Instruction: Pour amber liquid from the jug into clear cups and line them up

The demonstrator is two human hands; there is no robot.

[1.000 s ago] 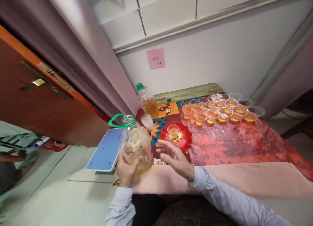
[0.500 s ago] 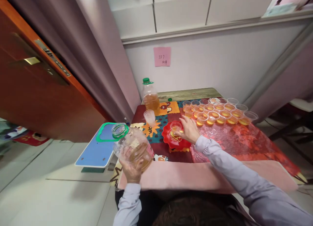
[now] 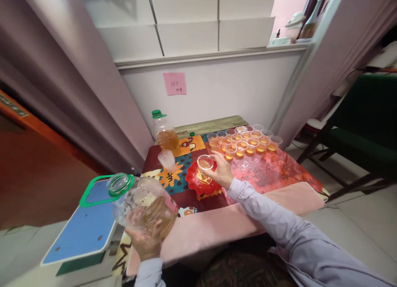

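Note:
My left hand [image 3: 144,239] grips a large clear plastic jug [image 3: 151,202] from below, tilted to the left. Its mouth has a green collar and no cap, and amber liquid lies in its lower part. Between the thumb and fingers of my right hand [image 3: 221,171] is a clear plastic cup [image 3: 205,163], held over a red scalloped plate [image 3: 194,184]. Whether liquid is in this cup is hard to see. To the right stand rows of clear cups [image 3: 242,148], several with amber liquid.
A second jug [image 3: 167,138] with a green cap stands at the back left, beside a tilted stack of clear cups [image 3: 166,159]. A green cap [image 3: 192,134] lies behind. Blue board [image 3: 83,225] at left; dark green chair [image 3: 356,121] at right; pink cloth [image 3: 223,229] along the front edge.
My right hand has raised the cup from the red plate. The jug stays tilted in my left hand. The camera view has swung to the right.

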